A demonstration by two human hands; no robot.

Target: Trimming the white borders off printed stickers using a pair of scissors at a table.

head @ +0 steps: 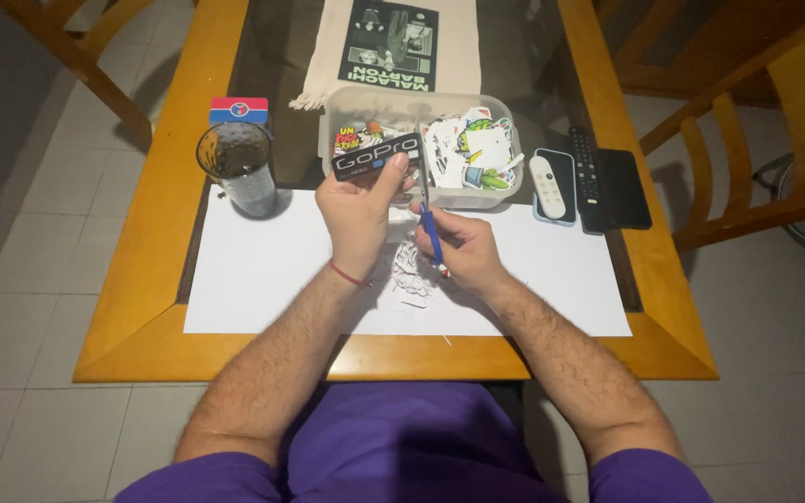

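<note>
A black rectangular sticker (375,156) was pinched in the left hand (358,216). Blue-handled scissors (429,220) were gripped by the right hand (463,250), at the sticker's 3 o'clock edge. A clear sticker tub (347,104) stood at 12 o'clock.

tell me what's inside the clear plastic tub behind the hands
The clear plastic tub holds a loose heap of cut-out colourful stickers. The black sticker in the left hand covers its left part, and lower layers are hidden.

Black rectangular sticker (376,156) sat pinched in left hand (358,216); clear tub of stickers (477,149) behind; red-blue box (238,111) by dark glass (238,166).
</note>
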